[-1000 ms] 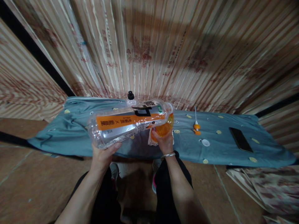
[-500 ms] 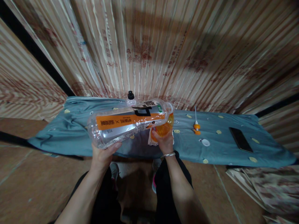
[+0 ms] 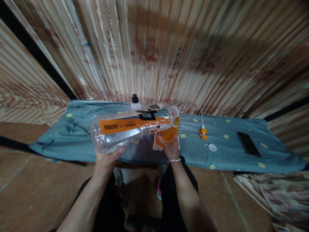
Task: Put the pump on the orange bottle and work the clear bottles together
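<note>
My left hand (image 3: pixel 107 161) is closed around the base end of a large clear plastic bottle (image 3: pixel 131 125) with an orange and silver label. The bottle lies tilted nearly level in the air, its uncapped neck pointing right. My right hand (image 3: pixel 169 145) grips an orange bottle (image 3: pixel 172 130) under that neck. The clear bottle hides the top of the orange one, so whether the two mouths touch cannot be made out. Below the orange bottle a white cloth (image 3: pixel 158 148) shows on the table.
A blue-green patterned cloth (image 3: pixel 222 153) covers the narrow table. On it are an orange pump top (image 3: pixel 203 131) with a tube, a white cap (image 3: pixel 212 147) and a black phone (image 3: pixel 248 144). Behind the clear bottle stands a black-capped bottle (image 3: pixel 135 100). A striped curtain (image 3: pixel 154 58) hangs behind.
</note>
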`<state>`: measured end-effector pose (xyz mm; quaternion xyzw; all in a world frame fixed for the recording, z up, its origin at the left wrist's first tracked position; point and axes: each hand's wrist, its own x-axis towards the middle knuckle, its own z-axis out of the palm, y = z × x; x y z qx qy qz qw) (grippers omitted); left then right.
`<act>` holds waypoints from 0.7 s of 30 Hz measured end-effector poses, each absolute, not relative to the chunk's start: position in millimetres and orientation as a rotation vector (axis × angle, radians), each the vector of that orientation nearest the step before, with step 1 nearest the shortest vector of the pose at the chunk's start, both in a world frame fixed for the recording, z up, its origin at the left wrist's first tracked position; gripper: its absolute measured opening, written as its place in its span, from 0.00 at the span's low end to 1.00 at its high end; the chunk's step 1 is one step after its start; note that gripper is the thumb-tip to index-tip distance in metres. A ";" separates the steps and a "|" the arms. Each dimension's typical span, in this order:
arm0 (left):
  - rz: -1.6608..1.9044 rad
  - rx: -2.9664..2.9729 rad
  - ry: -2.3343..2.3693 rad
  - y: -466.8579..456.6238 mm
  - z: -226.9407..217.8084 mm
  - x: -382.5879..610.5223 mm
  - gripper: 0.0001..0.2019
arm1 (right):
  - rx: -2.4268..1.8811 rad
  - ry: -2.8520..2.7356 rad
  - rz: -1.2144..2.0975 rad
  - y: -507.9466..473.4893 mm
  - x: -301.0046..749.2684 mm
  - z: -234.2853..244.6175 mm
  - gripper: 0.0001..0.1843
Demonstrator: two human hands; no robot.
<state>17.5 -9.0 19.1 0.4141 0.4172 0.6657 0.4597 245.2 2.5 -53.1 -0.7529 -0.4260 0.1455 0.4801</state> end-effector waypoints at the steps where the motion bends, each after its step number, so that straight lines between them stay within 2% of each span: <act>1: 1.633 1.020 1.031 -9.0 19.9 17.7 0.29 | -1.837 -1.037 0.361 2.6 245.3 -53.4 0.39; 5: 1.622 1.023 1.063 -9.0 22.2 18.3 0.30 | -1.830 -1.015 0.385 3.4 245.2 -54.4 0.39; 21: 1.637 1.056 1.010 -8.4 13.6 14.5 0.27 | -1.813 -1.013 0.363 2.9 244.6 -51.4 0.38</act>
